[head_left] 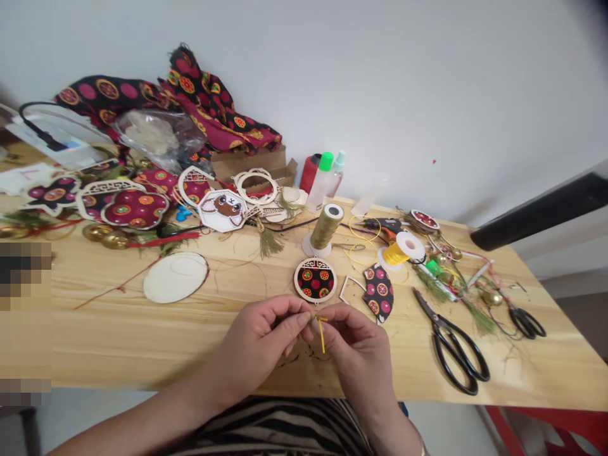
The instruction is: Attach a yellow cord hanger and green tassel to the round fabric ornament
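Note:
My left hand and my right hand meet fingertip to fingertip over the table's front part. Between them is a short yellow cord, its loose end hanging down from my right fingers. My left thumb and forefinger are pinched at the cord's upper end, where a small knot or bead is too small to make out. Just beyond my fingertips lies a round wooden-framed ornament with dark patterned fabric. Right of it are a fan-shaped patterned fabric piece and a thin wooden frame.
Large black-handled scissors lie at the right, with smaller scissors farther off. Behind my hands stand an olive thread spool and a yellow cord spool. A blank wooden oval lies left. Ornaments and patterned fabric crowd the back left.

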A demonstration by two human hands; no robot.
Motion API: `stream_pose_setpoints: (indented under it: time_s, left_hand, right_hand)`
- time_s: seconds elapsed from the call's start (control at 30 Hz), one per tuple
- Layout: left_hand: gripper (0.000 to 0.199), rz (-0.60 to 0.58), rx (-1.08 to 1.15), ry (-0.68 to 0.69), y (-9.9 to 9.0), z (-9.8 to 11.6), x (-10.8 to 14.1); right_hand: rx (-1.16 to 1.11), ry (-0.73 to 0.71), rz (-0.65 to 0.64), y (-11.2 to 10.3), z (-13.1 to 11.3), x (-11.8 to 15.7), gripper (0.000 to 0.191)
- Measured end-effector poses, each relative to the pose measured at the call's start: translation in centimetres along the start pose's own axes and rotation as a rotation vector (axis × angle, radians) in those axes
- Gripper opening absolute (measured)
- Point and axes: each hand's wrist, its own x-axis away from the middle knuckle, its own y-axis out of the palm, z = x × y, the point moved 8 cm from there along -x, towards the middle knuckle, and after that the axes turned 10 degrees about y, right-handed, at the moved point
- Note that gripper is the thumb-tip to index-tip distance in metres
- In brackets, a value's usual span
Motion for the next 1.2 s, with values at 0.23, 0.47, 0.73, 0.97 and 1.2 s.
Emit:
stream_pose_setpoints:
  time_s: [0.23, 0.47, 0.73, 0.97, 1.2]
  left_hand:
    - [0.02, 0.004, 0.019, -0.004, -0.2, 0.0, 0.0]
    - [0.016, -0.011, 0.133, -0.037, 0.0, -0.2, 0.1]
    - [0.018, -0.04, 0.186, -0.046, 0.1, -0.5, 0.2]
    - [0.019, -0.066, 0.227, -0.085, 0.4, -0.5, 0.1]
    - [0.015, -0.073, 0.239, -0.072, 0.4, -0.2, 0.2]
  right_hand:
    - [0.057, -0.057, 0.012, -0.4, -0.4, 0.2, 0.003]
    - [0.144, -0.104, 0.03, -0.6, -0.6, 0.4, 0.004]
    - [0.179, -0.14, 0.04, -0.5, -0.7, 0.7, 0.004]
    - [0.182, -0.149, 0.04, -0.6, -1.1, 0.7, 0.004]
    - [0.177, -0.145, 0.03, -0.5, -1.2, 0.9, 0.005]
